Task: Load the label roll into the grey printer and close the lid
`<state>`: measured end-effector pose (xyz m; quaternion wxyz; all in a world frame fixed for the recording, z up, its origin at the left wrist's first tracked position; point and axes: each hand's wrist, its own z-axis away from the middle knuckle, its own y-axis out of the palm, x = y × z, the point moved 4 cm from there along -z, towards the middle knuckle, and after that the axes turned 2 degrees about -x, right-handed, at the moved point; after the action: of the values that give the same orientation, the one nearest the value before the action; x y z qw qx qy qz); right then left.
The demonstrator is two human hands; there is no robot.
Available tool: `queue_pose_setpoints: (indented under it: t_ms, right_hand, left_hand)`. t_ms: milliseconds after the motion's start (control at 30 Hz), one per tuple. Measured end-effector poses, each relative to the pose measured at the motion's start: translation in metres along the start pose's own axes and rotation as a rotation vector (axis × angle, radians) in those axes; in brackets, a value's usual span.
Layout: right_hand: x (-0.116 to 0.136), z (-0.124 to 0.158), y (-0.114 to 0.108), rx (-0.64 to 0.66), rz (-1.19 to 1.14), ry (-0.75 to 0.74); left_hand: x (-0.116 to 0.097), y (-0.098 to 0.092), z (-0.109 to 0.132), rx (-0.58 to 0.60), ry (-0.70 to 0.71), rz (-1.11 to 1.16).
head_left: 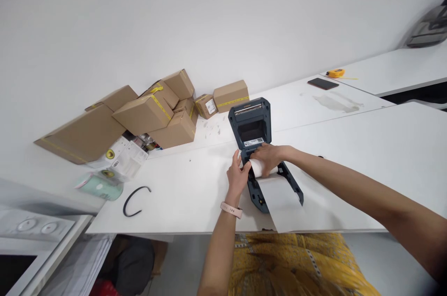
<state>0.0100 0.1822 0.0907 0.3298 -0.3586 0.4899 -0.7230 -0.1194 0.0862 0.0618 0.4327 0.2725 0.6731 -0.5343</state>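
A dark blue-grey label printer [257,196] stands on the white table with its lid [249,121] raised. Inside its bay lies a white label roll [257,168], and a strip of its paper [279,198] runs out over the front of the printer toward the table edge. My right hand [268,156] is closed over the roll from above, fingers bent around it. On the printer's left side, my left hand [239,172] has its fingers apart, with the thumb at the roll's left end and the other fingers along the outer wall.
Several cardboard boxes [143,114] are piled at the back left. Nearby lie plastic-wrapped packages [129,161], a green roll [101,186] and a black curved band [127,203]. A phone [323,83] and a yellow tape measure [335,73] are at the back right.
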Motion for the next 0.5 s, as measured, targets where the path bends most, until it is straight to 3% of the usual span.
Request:
queue_pose_setpoints:
  t_ms: [167,500]
  right_hand:
    - [0.0000,0.0000,0.0053,-0.014,0.013,0.000]
    - [-0.0070,-0.0030,0.0108,-0.092,-0.002,-0.008]
  left_hand:
    - [-0.0005,0.0016,0.0010,-0.015,0.078,-0.001]
    - [-0.0020,0.0030,0.0047,-0.035,0.066,-0.054]
